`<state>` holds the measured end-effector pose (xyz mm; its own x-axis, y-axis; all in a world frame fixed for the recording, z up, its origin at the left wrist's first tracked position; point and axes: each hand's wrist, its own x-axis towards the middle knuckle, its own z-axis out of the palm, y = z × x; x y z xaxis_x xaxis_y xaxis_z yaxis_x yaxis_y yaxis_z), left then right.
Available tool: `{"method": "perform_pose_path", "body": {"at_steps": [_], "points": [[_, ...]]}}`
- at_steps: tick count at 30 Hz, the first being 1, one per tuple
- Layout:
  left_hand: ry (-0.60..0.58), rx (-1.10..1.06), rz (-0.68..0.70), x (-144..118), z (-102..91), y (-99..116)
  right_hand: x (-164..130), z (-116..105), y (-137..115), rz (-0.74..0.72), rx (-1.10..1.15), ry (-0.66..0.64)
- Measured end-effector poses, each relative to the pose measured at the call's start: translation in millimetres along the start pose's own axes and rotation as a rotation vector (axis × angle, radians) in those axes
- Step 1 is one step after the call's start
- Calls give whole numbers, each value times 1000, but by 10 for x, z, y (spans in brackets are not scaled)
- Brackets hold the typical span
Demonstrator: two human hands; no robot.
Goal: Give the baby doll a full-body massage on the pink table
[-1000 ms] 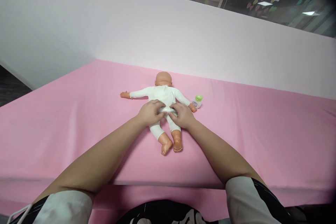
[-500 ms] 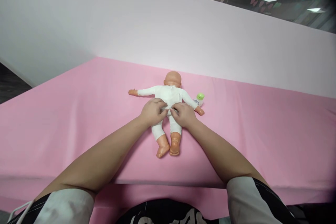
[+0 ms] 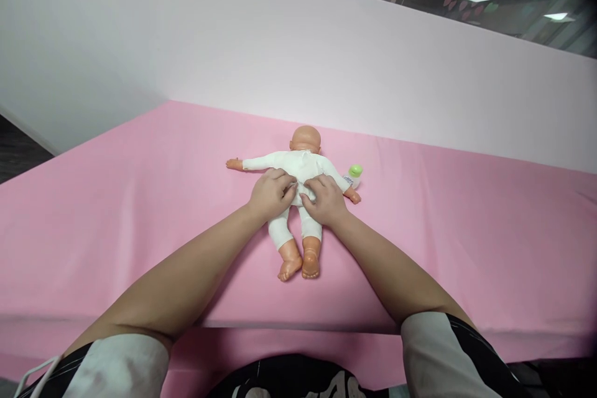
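Doll [image 3: 298, 169] lies face down on the pink surface [image 3: 140, 199], feet toward the person and head away, with the arms spread out to either side. Nearest the person are its two bare feet, a glossy orange-tan plastic, with moulded toes and soles turned up; they lie side by side, touching. Above them the legs and trunk are clothed in a white one-piece suit of soft, slightly creased knit cloth, with long sleeves that end at small plastic hands.

Left hand [image 3: 272, 194] rests on the doll's lower back on its left side, and right hand [image 3: 326, 199] rests on the same spot on its right side. The fingers of both are curled together and pressed into the white cloth at the waist, the two sets of fingertips nearly meeting over the middle of the doll; whether they pinch a fold of cloth or only press on it cannot be told. Both forearms are bare.

Beyond the hands is the round, smooth, hairless back of the doll's head. Just beside the doll's right hand lies a small bottle [image 3: 354, 175] with a green cap and a pale body bearing a label. Farther than the doll, a plain, matt white wall panel [image 3: 233, 56] rises behind the smooth pink cloth.
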<state>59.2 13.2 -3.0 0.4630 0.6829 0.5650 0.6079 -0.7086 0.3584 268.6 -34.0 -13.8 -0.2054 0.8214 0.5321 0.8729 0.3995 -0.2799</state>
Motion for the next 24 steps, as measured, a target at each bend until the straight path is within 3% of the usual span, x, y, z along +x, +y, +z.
{"method": "perform_pose_path", "body": {"at_steps": [6, 12, 19, 21, 24], "points": [[-199, 41, -49, 59, -3, 4, 60, -25, 44, 40, 99, -123], [-170, -23, -83, 65, -28, -7, 55, -78, 51, 7, 196, -74], [30, 75, 77, 3, 51, 15, 35, 26, 78, 5, 150, 146], [-26, 90, 57, 12, 72, 17, 46, 47, 88, 17, 110, 136], [-159, 102, 23, 34, 102, 10, 77, 54, 101, 32, 90, -7]]}}
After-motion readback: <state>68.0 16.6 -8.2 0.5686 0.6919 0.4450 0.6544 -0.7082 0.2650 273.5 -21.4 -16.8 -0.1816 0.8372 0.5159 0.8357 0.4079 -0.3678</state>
